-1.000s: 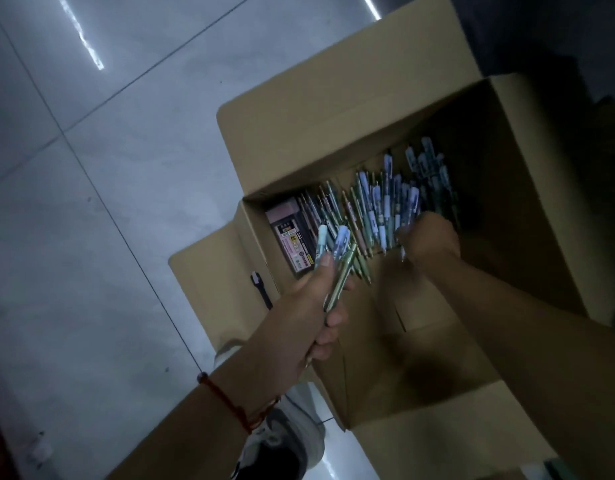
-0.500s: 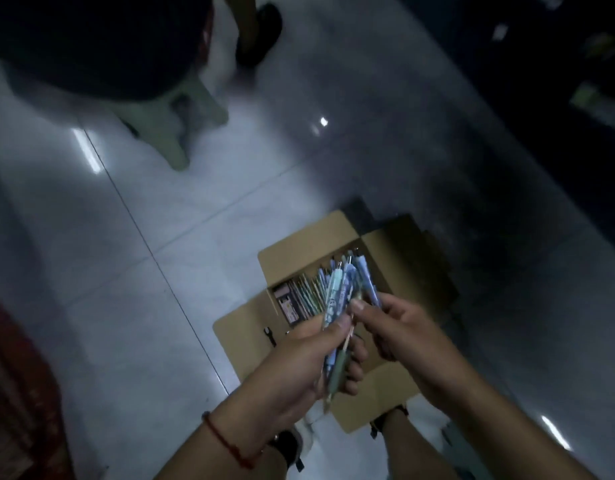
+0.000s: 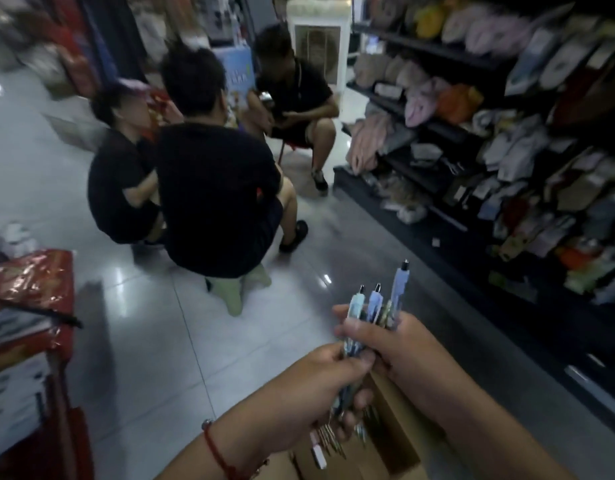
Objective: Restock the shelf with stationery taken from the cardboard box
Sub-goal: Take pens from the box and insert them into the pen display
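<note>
Left hand (image 3: 320,386) and right hand (image 3: 399,344) grip pens (image 3: 375,306) upright above cardboard box (image 3: 399,441); shelf (image 3: 437,50) right.

cardboard box (image 3: 396,441): mostly behind both forearms, cut by bottom edge | shelf (image 3: 472,168) goods: blurred

Left hand (image 3: 320,386) and right hand (image 3: 399,344) are raised together, fingers curled closed, touching each other

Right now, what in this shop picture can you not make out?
Head view only:
- Pens: how many, since the left hand and right hand cover their barrels.
- Cardboard box: cut off by the bottom edge, contents mostly behind the hands.
- Shelf goods: blurred, so labels are unreadable.
</note>
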Demonstrator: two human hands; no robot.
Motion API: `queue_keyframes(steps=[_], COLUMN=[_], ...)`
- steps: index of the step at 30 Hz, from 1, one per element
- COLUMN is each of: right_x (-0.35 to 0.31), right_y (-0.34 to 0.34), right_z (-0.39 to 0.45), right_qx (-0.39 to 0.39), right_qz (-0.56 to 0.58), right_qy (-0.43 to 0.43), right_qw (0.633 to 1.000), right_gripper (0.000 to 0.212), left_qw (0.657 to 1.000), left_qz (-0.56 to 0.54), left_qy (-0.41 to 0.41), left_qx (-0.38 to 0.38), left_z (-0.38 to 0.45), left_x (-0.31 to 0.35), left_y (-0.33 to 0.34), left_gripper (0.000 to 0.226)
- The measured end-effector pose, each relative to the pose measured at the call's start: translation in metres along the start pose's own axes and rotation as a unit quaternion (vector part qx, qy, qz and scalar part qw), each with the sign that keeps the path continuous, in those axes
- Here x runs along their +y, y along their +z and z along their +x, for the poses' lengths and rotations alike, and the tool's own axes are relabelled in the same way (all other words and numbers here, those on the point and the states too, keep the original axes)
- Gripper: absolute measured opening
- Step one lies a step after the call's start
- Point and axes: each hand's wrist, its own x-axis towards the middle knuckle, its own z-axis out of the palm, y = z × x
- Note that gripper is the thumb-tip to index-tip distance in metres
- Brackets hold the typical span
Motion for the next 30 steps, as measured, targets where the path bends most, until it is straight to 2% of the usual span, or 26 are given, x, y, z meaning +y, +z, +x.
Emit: queue_keyframes(steps=[4,6,8,10,12,16,19,21,24,27,30], right_x=[-0.008,-0.010,-0.013,-0.016,-0.019,-0.025,-0.023,-0.020,-0.014,0.001,0.018], right_y=[0.014,0.018,0.020,0.020,0.018,0.013,0.013,0.017,0.031,0.051,0.079], right_z=[-0.014,-0.020,-0.026,-0.029,-0.033,-0.043,-0.044,-0.043,-0.045,-0.049,-0.060], right_qx=[-0.088,-0.124,-0.158,-0.198,-0.219,-0.257,-0.252,-0.251,-0.256,-0.283,-0.325], right_qz=[-0.059,-0.082,-0.102,-0.109,-0.109,-0.126,-0.096,-0.110,-0.215,-0.280,-0.306], right_qy=[-0.010,-0.003,0.014,0.025,0.029,0.039,0.067,0.055,0.004,-0.029,-0.071], right_qw=[0.994,0.989,0.982,0.974,0.969,0.958,0.961,0.960,0.942,0.917,0.892], right_gripper=[0.023,0.023,0.024,0.030,0.036,0.038,0.044,0.039,0.024,0.025,0.025], left_qw=[1.000,0.996,0.984,0.969,0.967,0.960,0.944,0.920,0.869,0.831,0.788], left_qz=[-0.029,-0.084,-0.169,-0.238,-0.242,-0.232,-0.141,-0.065,-0.014,-0.016,0.019], left_qy=[0.001,0.012,0.033,0.057,0.060,0.098,0.140,0.149,0.148,0.153,0.138], left_qx=[0.008,-0.001,-0.044,-0.030,0.051,0.121,0.265,0.357,0.471,0.534,0.600], left_z=[-0.036,-0.052,-0.065,-0.075,-0.081,-0.090,-0.095,-0.103,-0.122,-0.150,-0.183], left_x=[0.001,-0.002,-0.006,-0.004,-0.006,-0.017,-0.029,-0.037,-0.058,-0.079,-0.101], left_y=[0.007,0.012,0.021,0.037,0.055,0.089,0.096,0.097,0.091,0.088,0.087], left_gripper=[0.041,0.054,0.059,0.062,0.061,0.049,0.035,0.021,0.015,0.019,0.011])
